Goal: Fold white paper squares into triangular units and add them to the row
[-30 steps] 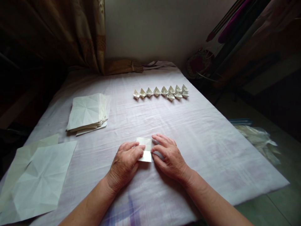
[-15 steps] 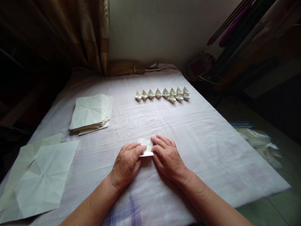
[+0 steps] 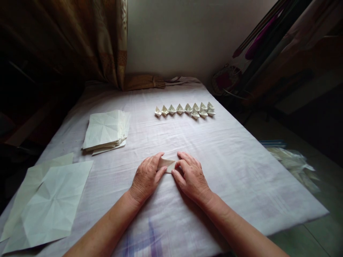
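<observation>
A small folded piece of white paper [image 3: 167, 165] lies on the cloth-covered table [image 3: 230, 153] right in front of me. My left hand [image 3: 146, 177] pinches its left side between thumb and fingers. My right hand [image 3: 190, 176] presses and grips its right side with bent fingers. Most of the paper is hidden between the two hands, and only a folded, pointed part shows.
A row of several small folded paper boats [image 3: 184, 109] sits further back. A stack of creased white sheets [image 3: 106, 131] lies at the left, and two larger creased sheets [image 3: 45, 203] near the front left edge. The table's right edge drops to a floor with crumpled plastic [image 3: 293, 162].
The paper has been folded smaller, from a flat rectangle to a narrow pointed shape. Both hands have closed in on it and shifted slightly away from me.
</observation>
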Motion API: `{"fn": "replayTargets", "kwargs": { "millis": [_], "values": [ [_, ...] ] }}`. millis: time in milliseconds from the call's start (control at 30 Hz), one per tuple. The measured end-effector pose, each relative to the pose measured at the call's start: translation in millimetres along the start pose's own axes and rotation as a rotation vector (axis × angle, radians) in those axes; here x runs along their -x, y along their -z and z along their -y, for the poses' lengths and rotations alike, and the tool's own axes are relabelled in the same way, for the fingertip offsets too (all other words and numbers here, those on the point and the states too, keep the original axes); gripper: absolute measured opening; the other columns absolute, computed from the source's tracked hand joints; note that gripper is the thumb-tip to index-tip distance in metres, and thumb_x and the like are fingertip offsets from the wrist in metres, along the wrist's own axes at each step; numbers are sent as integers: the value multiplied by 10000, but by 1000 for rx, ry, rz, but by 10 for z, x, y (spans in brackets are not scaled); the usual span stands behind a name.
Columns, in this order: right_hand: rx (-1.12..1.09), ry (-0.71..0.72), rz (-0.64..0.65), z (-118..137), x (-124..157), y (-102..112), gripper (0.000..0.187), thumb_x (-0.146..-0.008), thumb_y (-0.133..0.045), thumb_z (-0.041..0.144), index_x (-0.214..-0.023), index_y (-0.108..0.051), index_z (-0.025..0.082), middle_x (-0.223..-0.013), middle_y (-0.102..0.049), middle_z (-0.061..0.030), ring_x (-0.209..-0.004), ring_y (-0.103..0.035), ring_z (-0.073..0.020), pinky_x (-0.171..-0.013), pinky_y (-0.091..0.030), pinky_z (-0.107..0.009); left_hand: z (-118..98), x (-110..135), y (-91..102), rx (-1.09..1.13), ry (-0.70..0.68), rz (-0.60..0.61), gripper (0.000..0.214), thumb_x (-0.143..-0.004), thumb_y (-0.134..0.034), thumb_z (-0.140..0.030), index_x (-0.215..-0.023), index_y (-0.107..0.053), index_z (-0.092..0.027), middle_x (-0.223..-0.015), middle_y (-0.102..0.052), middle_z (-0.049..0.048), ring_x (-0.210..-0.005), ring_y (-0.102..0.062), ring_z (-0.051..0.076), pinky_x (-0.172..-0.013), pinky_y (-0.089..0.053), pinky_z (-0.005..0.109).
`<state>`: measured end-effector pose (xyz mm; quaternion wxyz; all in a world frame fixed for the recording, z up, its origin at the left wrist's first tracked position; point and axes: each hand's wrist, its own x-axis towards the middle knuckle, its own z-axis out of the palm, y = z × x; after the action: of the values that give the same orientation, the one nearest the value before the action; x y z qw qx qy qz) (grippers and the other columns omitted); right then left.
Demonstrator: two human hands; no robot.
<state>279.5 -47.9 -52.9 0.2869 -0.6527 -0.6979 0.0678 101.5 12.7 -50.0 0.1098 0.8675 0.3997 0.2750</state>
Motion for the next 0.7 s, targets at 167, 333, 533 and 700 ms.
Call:
{"fn": "replayTargets", "kwargs": {
  "millis": [167, 333, 533, 700],
  "values": [
    [9, 11, -75, -17, 21, -47, 327, -863, -578, 264, -1176, -544, 172, -1314, -581, -163, -1261, -500, -294, -1035, -388, -493, -11, -23, 12, 29, -19, -8, 284, -889, -578, -208, -1168, -526, -192, -1144, -612, 90, -1058, -607, 221, -923, -521, 364],
    [35, 56, -59, -34, 25, -26, 304, -897, -553, 266, -1197, -578, 225, -1318, -581, -128, -1259, -500, -281, -1027, -393, -482, -67, -30, 51, 4, 5, 50, 47, -898, -563, -191, -892, -609, -202, -1123, -604, 71, -996, -593, 212, -899, -512, 369],
    [105, 202, 17, 22, 61, 54, 259, -921, -547, 301, -1140, -684, 288, -1411, -511, -122, -1299, -451, -298, -1046, -351, -487, -78, -22, 40, 5, 41, 69, 37, -888, -587, -202, -868, -618, -198, -1098, -634, 74, -1045, -566, 232, -943, -468, 405],
    [179, 322, 90, -29, 76, 129, 360, -932, -538, 380, -1279, -612, 316, -1426, -516, -84, -1353, -397, -291, -1110, -251, -476, -64, -51, 70, -37, 120, 144, 42, -865, -635, -262, -874, -628, -222, -1237, -616, 81, -1207, -512, 272, -1019, -403, 464]
  ]
}}
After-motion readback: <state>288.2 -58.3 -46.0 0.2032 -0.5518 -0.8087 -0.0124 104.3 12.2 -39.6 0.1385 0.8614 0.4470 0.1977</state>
